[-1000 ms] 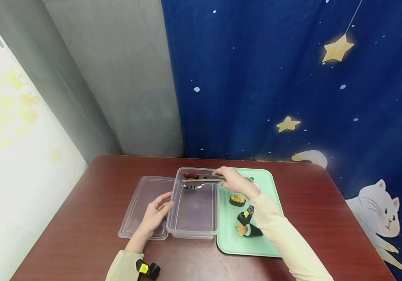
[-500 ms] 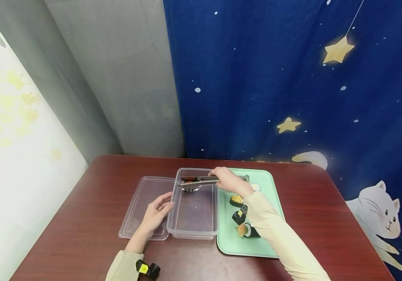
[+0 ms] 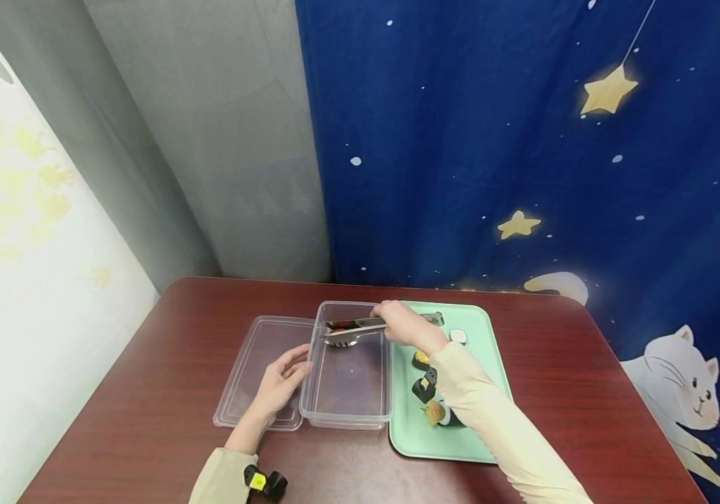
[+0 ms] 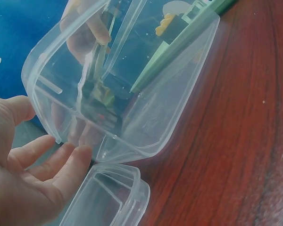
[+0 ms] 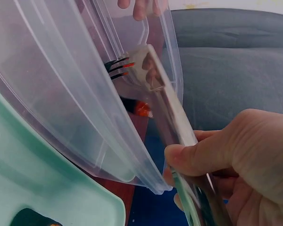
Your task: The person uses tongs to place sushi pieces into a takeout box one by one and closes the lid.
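My right hand [image 3: 406, 327] grips metal tongs [image 5: 172, 113] midway along their arms. Their slotted ends are down inside the clear plastic container [image 3: 347, 392], near its far left corner. Between and beside those ends is a dark-wrapped sushi piece [image 5: 142, 108] with a red-orange topping, partly hidden by the tongs. Against the container's left side rests my left hand [image 3: 280, 381]. In the left wrist view its thumb lies at the rim and the other fingertips touch the outer wall, the fingers loosely bent.
A clear lid [image 3: 252, 378] lies flat left of the container, under my left hand. On the right stands a green tray [image 3: 413, 442] bearing a yellow-topped sushi [image 3: 420, 360], a cone-shaped hand roll [image 3: 436, 413] and a white-and-black roll [image 3: 457, 336]. The tray's edge meets the container.
My right hand has moved slightly left with the tongs, whose ends have shifted a little nearer and closer together around the sushi piece. My left hand stays in place.
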A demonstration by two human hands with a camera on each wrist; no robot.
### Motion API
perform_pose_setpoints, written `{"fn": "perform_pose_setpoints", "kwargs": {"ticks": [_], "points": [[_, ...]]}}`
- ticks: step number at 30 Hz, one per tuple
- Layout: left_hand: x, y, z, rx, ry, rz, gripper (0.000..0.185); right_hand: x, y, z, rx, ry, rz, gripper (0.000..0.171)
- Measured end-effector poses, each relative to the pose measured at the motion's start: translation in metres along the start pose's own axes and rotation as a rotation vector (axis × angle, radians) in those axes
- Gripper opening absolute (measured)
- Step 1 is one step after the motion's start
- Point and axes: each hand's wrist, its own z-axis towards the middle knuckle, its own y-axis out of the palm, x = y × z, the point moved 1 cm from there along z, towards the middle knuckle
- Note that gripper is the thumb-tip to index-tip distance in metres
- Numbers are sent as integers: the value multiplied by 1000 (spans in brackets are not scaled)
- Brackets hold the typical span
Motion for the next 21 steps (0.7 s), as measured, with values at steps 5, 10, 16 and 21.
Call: {"fn": "perform_pose_setpoints", "kwargs": {"ticks": [5, 10, 16, 21], "points": [[0, 0, 0, 2, 5, -7, 43, -3, -2, 0, -8, -8, -28, 35], [0, 1, -1, 5, 5, -1, 43, -4, -3, -2, -20, 10, 2, 36], [1, 2, -2, 4, 6, 1, 44, 1, -10, -15, -14, 55, 84, 40], [1, 1, -1, 4, 8, -4, 45, 9, -17, -30, 27, 69, 148, 42]]}}
